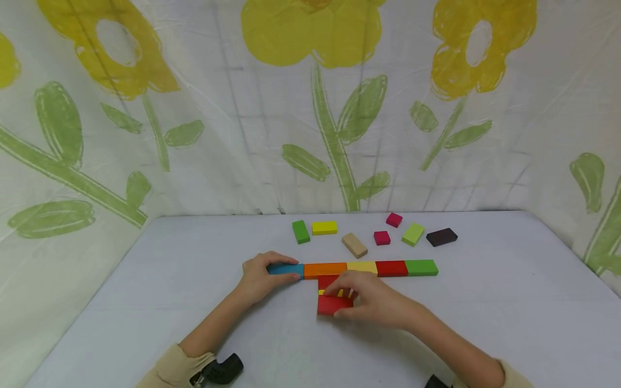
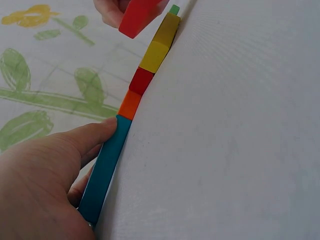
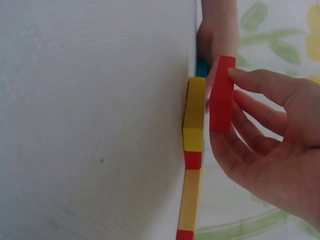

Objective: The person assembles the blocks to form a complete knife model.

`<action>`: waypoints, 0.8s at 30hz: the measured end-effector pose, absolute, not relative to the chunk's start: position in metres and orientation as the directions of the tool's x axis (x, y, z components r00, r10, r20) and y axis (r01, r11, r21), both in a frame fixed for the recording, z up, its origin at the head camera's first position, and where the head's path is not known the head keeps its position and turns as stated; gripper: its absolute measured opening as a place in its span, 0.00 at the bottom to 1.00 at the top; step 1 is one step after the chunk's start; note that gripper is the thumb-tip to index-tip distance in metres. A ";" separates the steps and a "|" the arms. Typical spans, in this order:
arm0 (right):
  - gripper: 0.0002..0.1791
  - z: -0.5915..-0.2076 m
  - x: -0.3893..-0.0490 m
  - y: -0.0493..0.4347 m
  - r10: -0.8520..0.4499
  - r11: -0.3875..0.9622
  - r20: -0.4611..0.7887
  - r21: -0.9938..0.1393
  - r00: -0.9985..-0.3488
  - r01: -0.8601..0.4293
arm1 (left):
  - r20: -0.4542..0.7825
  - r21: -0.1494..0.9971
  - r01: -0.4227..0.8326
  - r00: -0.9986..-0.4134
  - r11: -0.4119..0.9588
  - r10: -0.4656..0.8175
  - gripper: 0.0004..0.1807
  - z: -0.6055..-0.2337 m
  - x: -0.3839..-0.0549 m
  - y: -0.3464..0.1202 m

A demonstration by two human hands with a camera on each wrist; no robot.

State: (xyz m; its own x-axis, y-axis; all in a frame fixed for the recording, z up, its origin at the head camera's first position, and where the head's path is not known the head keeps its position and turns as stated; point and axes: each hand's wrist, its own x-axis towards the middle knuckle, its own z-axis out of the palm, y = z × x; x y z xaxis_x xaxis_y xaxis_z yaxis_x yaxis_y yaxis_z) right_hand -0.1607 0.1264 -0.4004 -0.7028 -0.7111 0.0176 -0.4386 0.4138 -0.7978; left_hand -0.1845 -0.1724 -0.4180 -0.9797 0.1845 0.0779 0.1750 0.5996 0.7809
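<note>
At the left end of a row of blocks, my left hand (image 1: 259,277) holds the blue block (image 1: 286,270) between thumb and fingers. Orange (image 1: 325,271), pale yellow (image 1: 361,266), dark red (image 1: 392,268) and green (image 1: 422,268) blocks continue that row end to end. My right hand (image 1: 375,302) pinches a red block (image 1: 332,305) by its edges, raised above the table. In the right wrist view it hangs close over a yellow block (image 3: 193,115). Another red block (image 1: 327,281) adjoins the near side of the orange one, partly covered by the right fingers.
Behind the row lie loose blocks: a green one (image 1: 301,231), a yellow one (image 1: 324,228), a tan one (image 1: 354,245), two crimson ones, a lime one (image 1: 413,234) and a dark brown one (image 1: 442,237). A flower-painted curtain (image 1: 218,161) rises at the white table's (image 1: 194,302) far edge.
</note>
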 end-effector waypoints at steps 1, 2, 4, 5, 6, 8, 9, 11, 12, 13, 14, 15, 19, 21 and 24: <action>0.24 -0.405 -0.162 0.127 -0.704 0.422 0.002 -0.803 -0.710 -0.421 | 0.076 0.781 0.173 -0.980 0.600 0.184 0.14 -0.418 -0.185 -0.172; 0.24 -0.411 -0.165 0.127 -0.698 0.430 -0.009 -0.805 -0.716 -0.409 | 0.076 0.781 0.173 -0.980 0.600 0.184 0.14 -0.418 -0.185 -0.172; 0.25 -0.424 -0.171 0.128 -0.688 0.450 -0.028 -0.800 -0.725 -0.396 | 0.074 0.781 0.171 -0.980 0.600 0.184 0.14 -0.418 -0.185 -0.172; 0.25 -0.431 -0.174 0.129 -0.686 0.458 -0.028 -0.793 -0.727 -0.402 | 0.073 0.781 0.171 -0.980 0.600 0.184 0.14 -0.418 -0.185 -0.172; 0.25 -0.436 -0.177 0.129 -0.683 0.471 -0.037 -0.786 -0.730 -0.400 | 0.072 0.781 0.171 -0.980 0.601 0.185 0.14 -0.418 -0.185 -0.172; 0.25 -0.442 -0.180 0.129 -0.684 0.488 -0.044 -0.770 -0.728 -0.412 | 0.070 0.780 0.169 -0.980 0.603 0.184 0.14 -0.418 -0.185 -0.172; 0.25 -0.443 -0.181 0.128 -0.685 0.497 -0.050 -0.762 -0.727 -0.416 | 0.068 0.779 0.167 -0.981 0.604 0.184 0.14 -0.418 -0.185 -0.172; 0.24 -0.445 -0.182 0.127 -0.688 0.508 -0.057 -0.750 -0.723 -0.424 | 0.066 0.778 0.165 -0.981 0.606 0.184 0.14 -0.417 -0.184 -0.172; 0.24 -0.447 -0.182 0.127 -0.686 0.517 -0.067 -0.745 -0.724 -0.421 | 0.063 0.778 0.163 -0.981 0.607 0.183 0.14 -0.417 -0.184 -0.172; 0.24 -0.447 -0.183 0.127 -0.688 0.520 -0.069 -0.742 -0.723 -0.424 | 0.061 0.778 0.162 -0.981 0.607 0.183 0.14 -0.416 -0.184 -0.172; 0.24 -0.447 -0.183 0.127 -0.690 0.520 -0.069 -0.739 -0.720 -0.428 | 0.059 0.778 0.160 -0.981 0.608 0.183 0.15 -0.416 -0.184 -0.172; 0.24 -0.448 -0.183 0.127 -0.694 0.520 -0.066 -0.734 -0.717 -0.437 | 0.058 0.778 0.159 -0.981 0.607 0.183 0.15 -0.416 -0.183 -0.172; 0.23 -0.451 -0.184 0.126 -0.706 0.517 -0.051 -0.720 -0.707 -0.464 | 0.051 0.784 0.149 -0.983 0.603 0.177 0.15 -0.415 -0.183 -0.171; 0.23 -0.452 -0.184 0.126 -0.711 0.511 -0.044 -0.718 -0.702 -0.472 | 0.049 0.786 0.146 -0.983 0.601 0.174 0.15 -0.415 -0.183 -0.171; 0.22 -0.452 -0.183 0.125 -0.716 0.499 -0.037 -0.725 -0.697 -0.474 | 0.048 0.787 0.145 -0.984 0.600 0.174 0.14 -0.415 -0.183 -0.172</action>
State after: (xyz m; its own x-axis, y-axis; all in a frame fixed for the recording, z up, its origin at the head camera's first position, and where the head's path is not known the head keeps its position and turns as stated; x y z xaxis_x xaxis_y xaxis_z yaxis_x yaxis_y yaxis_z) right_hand -0.1834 0.1254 -0.4520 -0.6970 -0.7161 -0.0367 -0.4742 0.4988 -0.7255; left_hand -0.1827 -0.1715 -0.4152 -0.9836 0.1739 0.0484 0.1448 0.6001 0.7867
